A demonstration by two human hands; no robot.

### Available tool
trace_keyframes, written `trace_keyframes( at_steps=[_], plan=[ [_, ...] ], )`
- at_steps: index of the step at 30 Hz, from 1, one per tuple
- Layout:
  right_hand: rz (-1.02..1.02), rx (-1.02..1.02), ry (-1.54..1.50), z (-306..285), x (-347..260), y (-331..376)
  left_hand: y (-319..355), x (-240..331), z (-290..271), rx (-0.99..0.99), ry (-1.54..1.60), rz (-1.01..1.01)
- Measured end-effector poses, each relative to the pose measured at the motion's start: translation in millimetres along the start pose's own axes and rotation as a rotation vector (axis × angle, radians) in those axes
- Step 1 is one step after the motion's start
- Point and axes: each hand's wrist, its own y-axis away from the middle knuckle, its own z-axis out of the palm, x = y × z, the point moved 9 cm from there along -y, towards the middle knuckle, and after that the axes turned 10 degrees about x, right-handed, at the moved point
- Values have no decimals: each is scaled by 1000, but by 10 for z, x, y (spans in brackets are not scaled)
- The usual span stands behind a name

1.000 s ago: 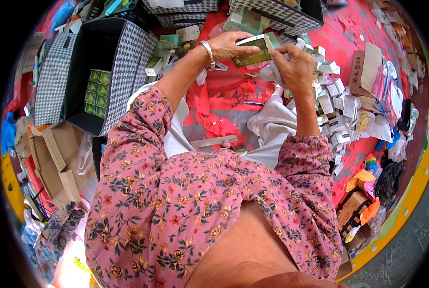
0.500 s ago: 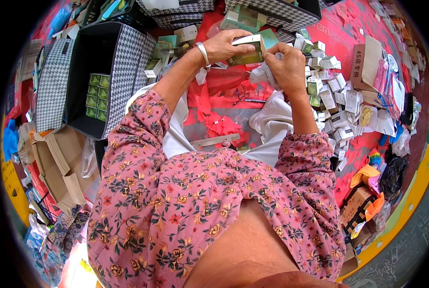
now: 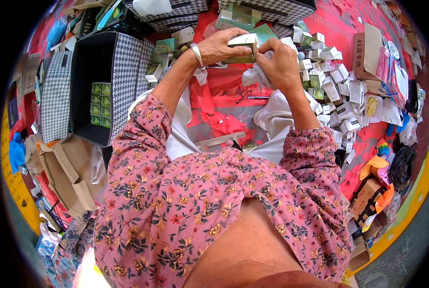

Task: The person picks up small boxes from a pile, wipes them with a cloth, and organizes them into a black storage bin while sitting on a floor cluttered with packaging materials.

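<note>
A small green-and-white carton [image 3: 243, 40] is gripped in my left hand [image 3: 220, 47], its thumb along the near side and fingers over the back. My right hand [image 3: 279, 62] is closed, fingertips drawn together at the carton's right end. From under that palm hangs a crumpled white cloth [image 3: 256, 77]. What the right fingertips pinch at the carton's edge is hidden. Both hands are above the red floor covering, in front of my knees. Just right of them spreads a heap of small white and green cartons [image 3: 337, 84].
To the left stands a houndstooth storage box [image 3: 130, 77] with green cartons [image 3: 101, 103] stacked inside. More houndstooth boxes [image 3: 267, 12] line the far side. Flattened cardboard [image 3: 70, 168] lies lower left. An open cardboard box [image 3: 367, 53] sits at the right. Torn red scraps [image 3: 219, 122] litter the floor.
My right fingers have come in closer against the carton's end, and the carton has turned slightly. My left hand keeps its hold. The whole view has shifted a little.
</note>
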Motion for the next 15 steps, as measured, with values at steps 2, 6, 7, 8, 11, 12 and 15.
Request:
trace_keyframes(
  at_steps=[2,6,7,8,11,12,15],
  plan=[
    [-18,-23,-16,36,40,10,-22,-105,34,-7,-26,-48],
    [140,-166,-279,58,176,-13,5,-205,19,-38,138,-113],
    [196,-196,-310,70,200,-3,27,-206,57,-74,161,-133],
    [249,-225,-341,84,208,14,45,-205,80,-108,183,-152],
    [383,-289,-491,141,257,52,72,-138,114,-175,244,-152],
    [413,-315,-520,159,249,65,79,-118,117,-203,240,-152],
    [434,-319,-549,166,250,70,94,-113,150,-232,259,-179]
  ],
)
